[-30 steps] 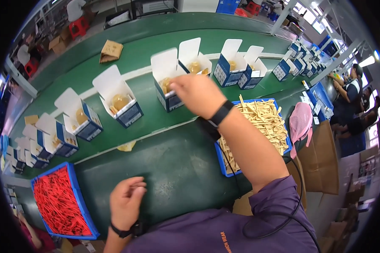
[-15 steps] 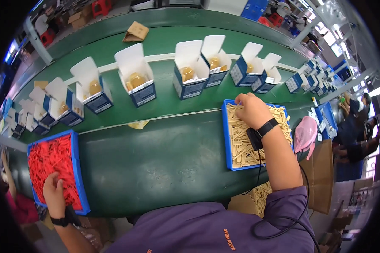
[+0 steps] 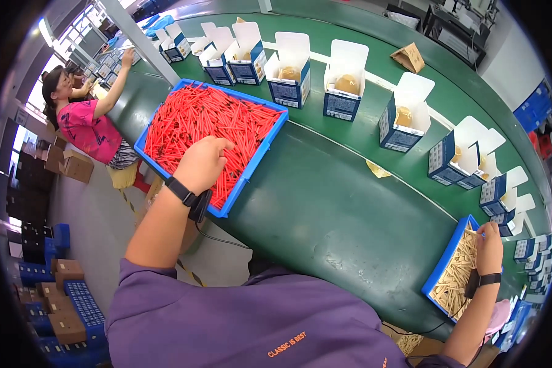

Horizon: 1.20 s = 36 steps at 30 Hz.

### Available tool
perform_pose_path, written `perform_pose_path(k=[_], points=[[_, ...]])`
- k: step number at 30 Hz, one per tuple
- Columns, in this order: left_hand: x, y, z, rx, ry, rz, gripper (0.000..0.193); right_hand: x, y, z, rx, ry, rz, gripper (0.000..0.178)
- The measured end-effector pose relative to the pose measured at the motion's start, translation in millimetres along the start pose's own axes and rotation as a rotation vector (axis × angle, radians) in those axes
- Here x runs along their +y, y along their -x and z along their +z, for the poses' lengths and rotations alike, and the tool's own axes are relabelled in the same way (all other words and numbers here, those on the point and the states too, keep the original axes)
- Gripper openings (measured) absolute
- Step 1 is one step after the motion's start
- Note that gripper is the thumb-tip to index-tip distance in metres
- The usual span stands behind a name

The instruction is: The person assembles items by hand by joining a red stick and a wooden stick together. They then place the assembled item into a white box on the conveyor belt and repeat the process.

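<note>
My left hand (image 3: 203, 164) hovers at the near side of a blue tray (image 3: 265, 146) heaped with thin red sticks (image 3: 211, 116). Its fingers are curled, and whatever lies between them is hidden. Far to the right, my right hand (image 3: 489, 250) reaches over the far edge of a second blue tray (image 3: 443, 260), filled with flat pale wooden sticks (image 3: 457, 276). The fingers there are pinched together; what they hold is too small to make out. Both wrists wear black bands with small devices.
Open blue-and-white boxes (image 3: 342, 109) with rounded amber items inside line the green conveyor. A folded brown carton (image 3: 408, 58) lies behind them. More boxes (image 3: 536, 257) cluster at far right. At the left, a person in a pink top (image 3: 92, 126) works beside a metal post (image 3: 135, 40).
The view has swung left, bringing the red-stick tray closer to the middle. My left hand has shifted over the red sticks and its fingers have curled. My right hand remains at the wooden-stick tray.
</note>
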<state>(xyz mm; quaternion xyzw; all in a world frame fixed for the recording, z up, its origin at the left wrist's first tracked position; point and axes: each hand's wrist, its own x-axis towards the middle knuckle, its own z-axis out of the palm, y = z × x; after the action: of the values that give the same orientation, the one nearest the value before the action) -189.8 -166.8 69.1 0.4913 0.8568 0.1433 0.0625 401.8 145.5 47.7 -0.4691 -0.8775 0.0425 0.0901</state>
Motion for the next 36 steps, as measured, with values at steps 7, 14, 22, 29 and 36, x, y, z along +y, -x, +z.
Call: perform_pose_path(k=[7,14,22,29,36], points=[[-16,-18,13,-0.007,-0.274,0.014,0.012,-43,20,-29,0.133,-0.776,0.294,0.028],[-13,-21,9,-0.038,-0.18,0.106,0.008,-150,41,27,0.064,-1.4,0.256,0.033],[-8,-54,35,0.019,-0.321,0.159,0.007,-182,41,95,-0.216,-1.53,0.283,0.02],[47,-23,-3,0.146,0.328,0.065,0.005,-174,15,112,-0.227,-1.717,0.24,0.02],[219,-39,102,-0.41,1.061,0.198,0.004,-158,6,124,0.007,-1.395,0.038,0.022]])
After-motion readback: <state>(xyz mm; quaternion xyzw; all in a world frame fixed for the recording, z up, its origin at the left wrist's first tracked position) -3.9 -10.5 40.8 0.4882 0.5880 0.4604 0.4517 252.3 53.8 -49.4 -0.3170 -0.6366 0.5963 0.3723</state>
